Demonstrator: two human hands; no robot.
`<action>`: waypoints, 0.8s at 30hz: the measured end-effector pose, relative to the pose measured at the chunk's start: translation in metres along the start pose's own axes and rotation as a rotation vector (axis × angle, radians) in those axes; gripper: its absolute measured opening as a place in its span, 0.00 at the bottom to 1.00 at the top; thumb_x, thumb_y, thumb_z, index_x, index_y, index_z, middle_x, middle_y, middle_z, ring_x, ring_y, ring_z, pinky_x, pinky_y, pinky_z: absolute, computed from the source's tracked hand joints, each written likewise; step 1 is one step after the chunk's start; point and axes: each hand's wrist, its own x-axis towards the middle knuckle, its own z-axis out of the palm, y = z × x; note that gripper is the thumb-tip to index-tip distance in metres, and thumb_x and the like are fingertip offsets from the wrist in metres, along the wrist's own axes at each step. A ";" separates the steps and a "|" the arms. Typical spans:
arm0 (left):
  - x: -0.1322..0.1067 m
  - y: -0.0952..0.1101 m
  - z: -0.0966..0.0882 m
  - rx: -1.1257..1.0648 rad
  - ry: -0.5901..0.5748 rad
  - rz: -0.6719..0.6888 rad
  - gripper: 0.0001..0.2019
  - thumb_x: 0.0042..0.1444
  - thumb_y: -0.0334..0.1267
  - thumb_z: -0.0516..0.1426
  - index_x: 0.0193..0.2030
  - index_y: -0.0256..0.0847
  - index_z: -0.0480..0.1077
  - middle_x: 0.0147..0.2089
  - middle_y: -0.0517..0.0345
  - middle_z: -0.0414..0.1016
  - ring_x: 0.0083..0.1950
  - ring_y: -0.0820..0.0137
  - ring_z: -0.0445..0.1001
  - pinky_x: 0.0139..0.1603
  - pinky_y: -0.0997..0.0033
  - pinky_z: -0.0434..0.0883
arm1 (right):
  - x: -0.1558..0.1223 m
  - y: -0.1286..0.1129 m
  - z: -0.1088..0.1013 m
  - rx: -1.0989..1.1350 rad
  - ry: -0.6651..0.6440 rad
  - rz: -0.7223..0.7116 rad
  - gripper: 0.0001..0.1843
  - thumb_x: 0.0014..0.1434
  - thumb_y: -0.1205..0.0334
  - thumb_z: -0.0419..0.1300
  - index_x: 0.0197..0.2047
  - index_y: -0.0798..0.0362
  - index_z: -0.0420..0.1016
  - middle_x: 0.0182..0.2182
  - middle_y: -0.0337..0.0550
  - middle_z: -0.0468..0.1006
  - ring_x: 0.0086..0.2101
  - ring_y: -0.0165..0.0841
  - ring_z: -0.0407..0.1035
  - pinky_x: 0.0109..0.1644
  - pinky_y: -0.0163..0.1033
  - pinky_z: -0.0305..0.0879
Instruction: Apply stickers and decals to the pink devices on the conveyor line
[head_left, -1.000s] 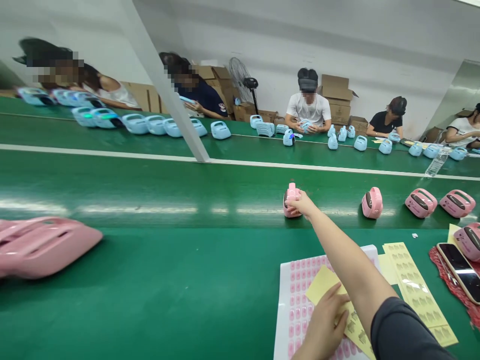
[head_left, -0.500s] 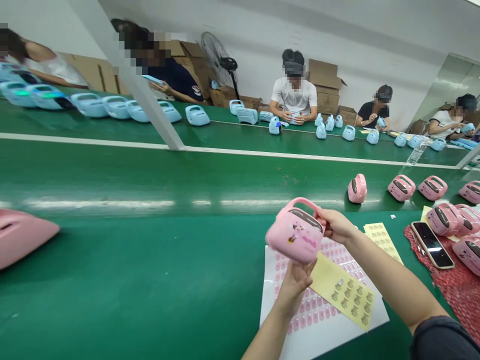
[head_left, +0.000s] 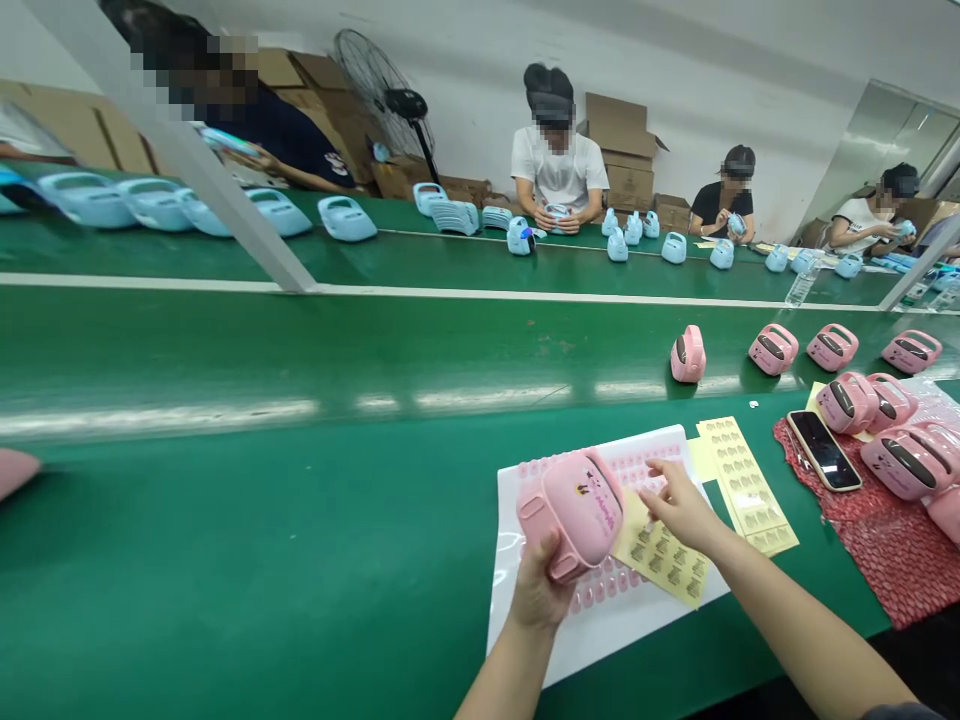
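Note:
My left hand (head_left: 541,588) grips a pink handled case (head_left: 589,515) by its lower end, tilted so that its cartoon print and lettering face up. My right hand (head_left: 679,507) is off the case, just to its right, with fingers apart and nothing visible in them. Below that hand lies a yellow sticker sheet (head_left: 675,572) with grey printed shapes. It rests on a white sheet (head_left: 517,615) bearing rows of small pink oval stickers, partly hidden by the case and my hands.
More yellow sticker sheets (head_left: 742,475) lie to the right. Beyond them a phone (head_left: 823,450) and several pink cases (head_left: 907,460) rest on red bubble wrap (head_left: 874,545). Further pink cases (head_left: 772,350) stand on the green belt (head_left: 450,345). Across it, co-workers (head_left: 559,170) handle light-blue cases (head_left: 345,218).
My right hand has let go of the case's handle and moved down over the yellow sheet. In my left hand the case has turned and tilted. The whole view has shifted.

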 end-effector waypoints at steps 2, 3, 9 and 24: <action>-0.004 0.010 0.004 0.022 0.046 0.032 0.38 0.29 0.51 0.65 0.51 0.44 0.64 0.38 0.53 0.76 0.45 0.54 0.72 0.40 0.57 0.73 | -0.005 0.012 -0.003 -0.294 0.103 -0.086 0.10 0.49 0.63 0.57 0.37 0.52 0.70 0.34 0.41 0.66 0.24 0.28 0.64 0.34 0.40 0.62; -0.005 0.013 0.006 0.035 0.067 0.041 0.39 0.30 0.50 0.65 0.53 0.43 0.62 0.42 0.52 0.75 0.47 0.53 0.71 0.42 0.57 0.72 | -0.007 0.019 -0.004 -0.401 0.112 -0.101 0.08 0.49 0.66 0.57 0.35 0.53 0.71 0.33 0.42 0.66 0.25 0.29 0.65 0.35 0.40 0.62; -0.010 0.010 0.023 0.123 0.086 0.000 0.38 0.37 0.56 0.60 0.56 0.44 0.57 0.54 0.49 0.66 0.52 0.54 0.67 0.47 0.58 0.69 | -0.010 0.044 0.009 -0.572 0.164 -0.167 0.10 0.49 0.73 0.53 0.21 0.52 0.69 0.27 0.42 0.65 0.28 0.34 0.65 0.33 0.40 0.62; -0.002 0.002 0.027 0.262 0.054 0.078 0.32 0.45 0.55 0.57 0.56 0.45 0.57 0.54 0.51 0.65 0.53 0.58 0.65 0.49 0.62 0.66 | -0.017 0.028 -0.008 0.051 -0.037 0.100 0.05 0.42 0.62 0.60 0.22 0.53 0.67 0.22 0.36 0.67 0.25 0.29 0.62 0.31 0.36 0.57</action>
